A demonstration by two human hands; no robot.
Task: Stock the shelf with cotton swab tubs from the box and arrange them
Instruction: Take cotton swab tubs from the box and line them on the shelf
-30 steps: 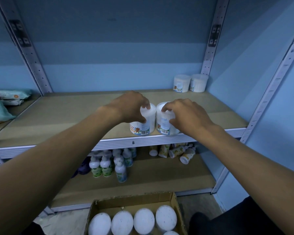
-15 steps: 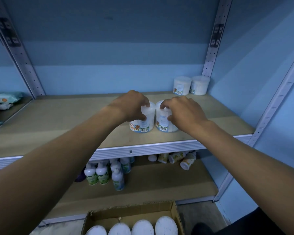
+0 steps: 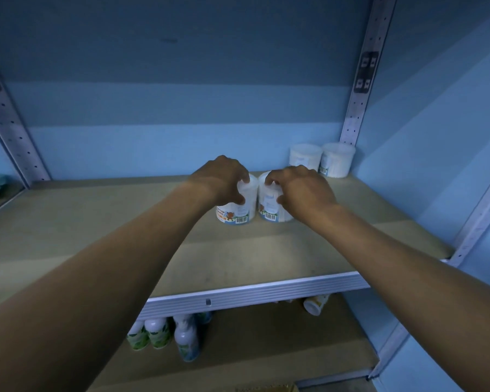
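Sitting at 1 o'clock: two more tubs (image 3: pixel 321 159) | gripping, curled: left hand (image 3: pixel 219 179) on left tub (image 3: pixel 235 206), right hand (image 3: pixel 300 190) on right tub (image 3: pixel 270 205) | standing below at 6 o'clock: bottles (image 3: pixel 164 333)

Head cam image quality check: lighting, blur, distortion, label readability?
Head view: dim, blue-tinted light, no glare; wide-angle lens bends the perforated metal shelf uprights outward. The left hand and right hand look sharp. Print on the white cotton swab tub with a bear label is partly readable; the two white tubs in the back corner are too soft to read.
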